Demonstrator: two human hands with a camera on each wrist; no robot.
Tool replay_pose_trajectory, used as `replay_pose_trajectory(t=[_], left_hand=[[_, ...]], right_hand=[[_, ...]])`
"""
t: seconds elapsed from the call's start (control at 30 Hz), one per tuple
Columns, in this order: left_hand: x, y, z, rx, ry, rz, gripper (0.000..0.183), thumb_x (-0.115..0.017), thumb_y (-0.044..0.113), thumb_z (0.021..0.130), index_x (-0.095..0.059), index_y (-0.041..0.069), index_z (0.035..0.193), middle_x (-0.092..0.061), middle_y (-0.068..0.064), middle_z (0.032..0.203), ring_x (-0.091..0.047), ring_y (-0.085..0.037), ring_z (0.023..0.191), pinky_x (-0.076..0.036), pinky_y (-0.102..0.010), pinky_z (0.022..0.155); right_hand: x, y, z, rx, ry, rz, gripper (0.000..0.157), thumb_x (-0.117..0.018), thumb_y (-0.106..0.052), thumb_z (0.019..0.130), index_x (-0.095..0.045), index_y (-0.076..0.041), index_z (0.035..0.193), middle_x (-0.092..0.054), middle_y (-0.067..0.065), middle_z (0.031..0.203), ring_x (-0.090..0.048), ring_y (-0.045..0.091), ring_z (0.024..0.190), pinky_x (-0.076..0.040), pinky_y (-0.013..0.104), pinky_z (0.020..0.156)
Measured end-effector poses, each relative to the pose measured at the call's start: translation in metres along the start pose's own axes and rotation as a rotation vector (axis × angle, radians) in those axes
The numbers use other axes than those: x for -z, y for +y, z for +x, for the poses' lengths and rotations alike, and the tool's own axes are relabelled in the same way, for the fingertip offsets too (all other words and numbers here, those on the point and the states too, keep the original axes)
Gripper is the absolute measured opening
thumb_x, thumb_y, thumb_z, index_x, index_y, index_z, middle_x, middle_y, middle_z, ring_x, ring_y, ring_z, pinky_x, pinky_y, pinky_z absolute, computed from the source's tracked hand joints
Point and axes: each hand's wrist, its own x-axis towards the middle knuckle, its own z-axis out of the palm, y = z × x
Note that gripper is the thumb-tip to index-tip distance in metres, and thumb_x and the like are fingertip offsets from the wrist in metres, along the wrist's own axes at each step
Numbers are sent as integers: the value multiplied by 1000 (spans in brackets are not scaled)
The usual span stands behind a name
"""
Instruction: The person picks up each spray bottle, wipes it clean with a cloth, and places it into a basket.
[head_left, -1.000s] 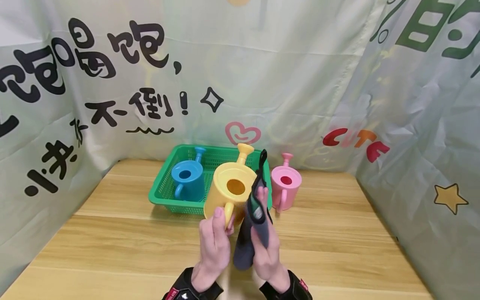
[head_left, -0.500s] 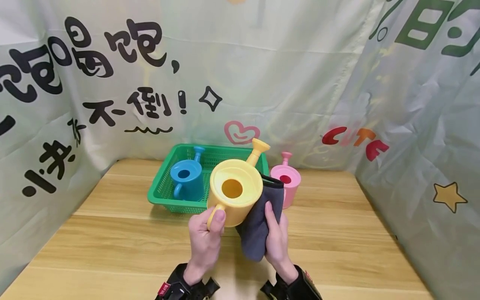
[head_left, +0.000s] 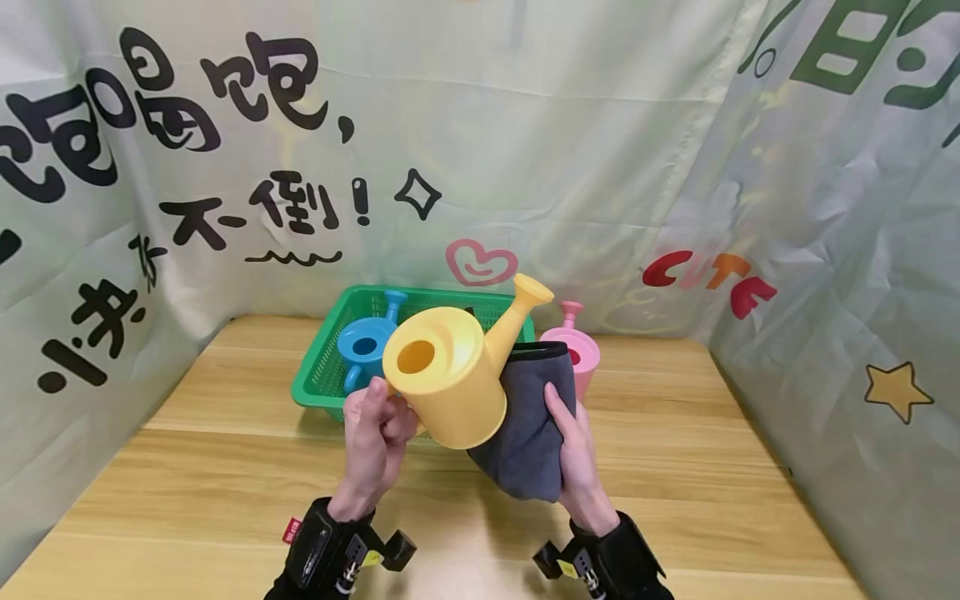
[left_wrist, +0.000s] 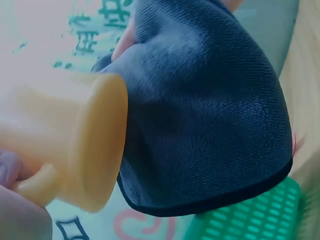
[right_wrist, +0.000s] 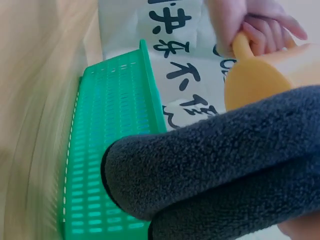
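Note:
A yellow watering can is held up above the table, its spout tilted to the upper right. My left hand grips its handle with curled fingers, also visible in the right wrist view. My right hand holds a folded dark grey cloth, thumb on the near face. In the head view the cloth meets or overlaps the can's right side; the left wrist view shows the cloth close by the can's base. The fingers behind the cloth are hidden.
Behind the hands stands a green plastic basket with a blue watering can in it. A pink watering can stands right of the basket, partly behind the cloth. Printed fabric walls the wooden table at the back and sides.
The yellow watering can has turned so its spout points right, and my left hand has moved left and up with it. My right hand has shifted right, and the cloth now faces the camera more broadly.

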Motion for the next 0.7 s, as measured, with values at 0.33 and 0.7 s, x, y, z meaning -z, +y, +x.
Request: replay_pose_trajectory(t=[0.33,0.7], left_hand=[[12,-1,7,301,136,42,56,-40,40,109,-26,13,62,-18,2,54,-15,-14,45,-7,-31,45],[-7,-8,17,506,434,326,41,-56,27,99,-65,20,59,-50,8,47,-42,-4,42,-29,-18,41]], right_hand=[[14,-4,7,-79,-23,25,38,-40,-43,108,-45,-18,137,-67,-8,109,-69,8,95,-58,29,83],[16,-2,3,-22,-51,70,27,-36,-38,109,-56,-27,124,-63,-17,112,-60,-3,102,-50,17,93]])
